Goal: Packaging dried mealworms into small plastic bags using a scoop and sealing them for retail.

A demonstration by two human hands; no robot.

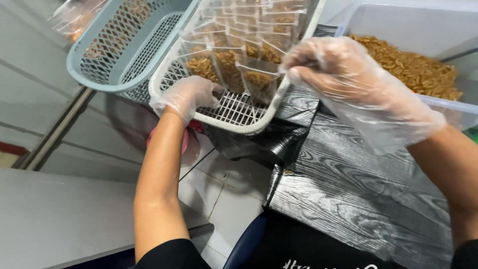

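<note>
Both my hands wear thin clear plastic gloves. My left hand [190, 95] grips the near rim of a white plastic basket [234, 115] that holds several small clear packets of brown snack [224, 62] standing in rows. My right hand [334, 69] is over the basket's right edge, fingers pinched on the top of one clear packet [259, 77] at the front of the rows.
A light blue mesh basket [117, 50] lies tilted to the left of the white one. A clear tub of loose brown snack [413, 69] stands at the right. Below is a black wood-grain tabletop [343, 184], with tiled floor [224, 194] beside it.
</note>
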